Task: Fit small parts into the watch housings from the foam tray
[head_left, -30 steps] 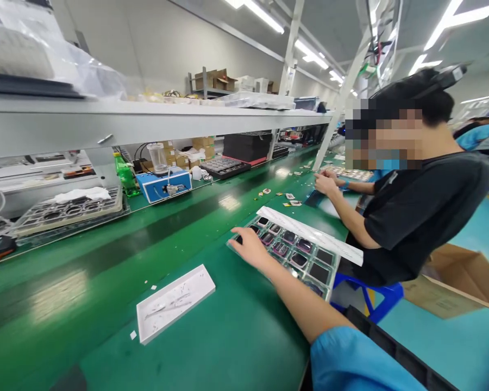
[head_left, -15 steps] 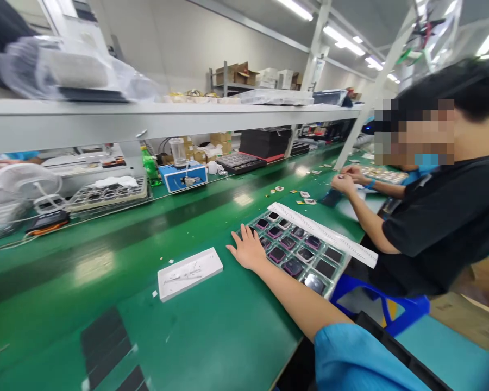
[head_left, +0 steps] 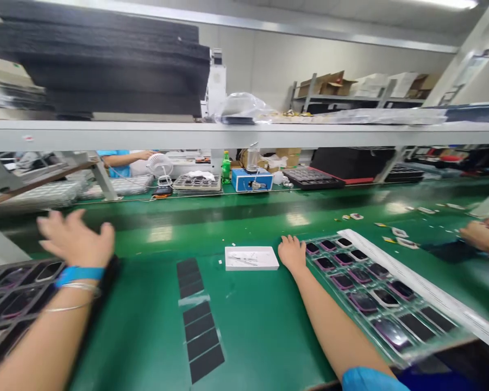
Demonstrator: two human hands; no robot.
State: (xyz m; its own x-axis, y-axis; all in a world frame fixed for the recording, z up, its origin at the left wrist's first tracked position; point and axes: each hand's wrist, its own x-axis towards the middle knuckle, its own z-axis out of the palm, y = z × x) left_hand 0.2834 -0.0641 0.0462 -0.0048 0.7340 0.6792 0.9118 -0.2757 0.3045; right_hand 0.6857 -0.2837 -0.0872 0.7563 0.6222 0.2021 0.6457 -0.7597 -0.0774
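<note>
My left hand (head_left: pixel 78 239) is raised at the left with its fingers spread and nothing in it, above the back edge of a black tray (head_left: pixel 8 304) of framed pieces. On the wrist is a blue band. At the right, my right hand (head_left: pixel 292 253) rests at the back left corner of a clear tray (head_left: pixel 334 296) that holds several dark, purple-rimmed and white-rimmed pieces. Its fingers lie flat, slightly spread. Beside it on the green table lies a shallow white box (head_left: pixel 251 258) with thin tools inside.
Black rectangular strips (head_left: pixel 204 326) lie mid-table. A long white strip (head_left: pixel 407 282) covers the clear tray's right edge. At the far right is another person's hand (head_left: pixel 487 236). Behind stand a blue device (head_left: pixel 251 181), a green bottle (head_left: pixel 225 168) and a white shelf (head_left: pixel 244 136).
The view has swung left, bringing my left hand and the black tray into sight. My right hand remains at the clear tray's corner.
</note>
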